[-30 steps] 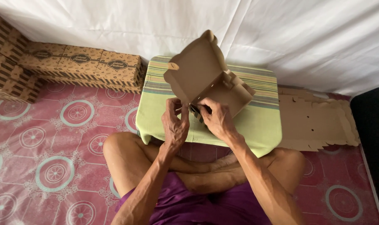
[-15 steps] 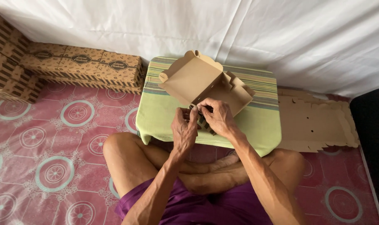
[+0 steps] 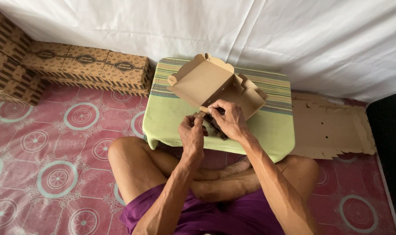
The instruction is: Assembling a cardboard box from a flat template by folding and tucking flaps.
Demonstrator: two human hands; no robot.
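Note:
A half-folded brown cardboard box (image 3: pixel 209 82) rests on a low table under a green striped cloth (image 3: pixel 172 119), its lid tilted away from me. My left hand (image 3: pixel 192 132) pinches the near corner flap of the box. My right hand (image 3: pixel 228 118) grips the same near edge from the right, fingers curled over the flap. Both hands meet at the box's front corner.
Finished patterned brown boxes (image 3: pixel 87 67) stand in a row along the white sheet wall at the left, with more stacked at the far left (image 3: pixel 4 65). A pile of flat cardboard blanks (image 3: pixel 330 126) lies right of the table. My crossed legs are on the pink patterned mat.
The box has been tipped down from standing on edge to lying lower on the table. Both hands have closed together on its near corner.

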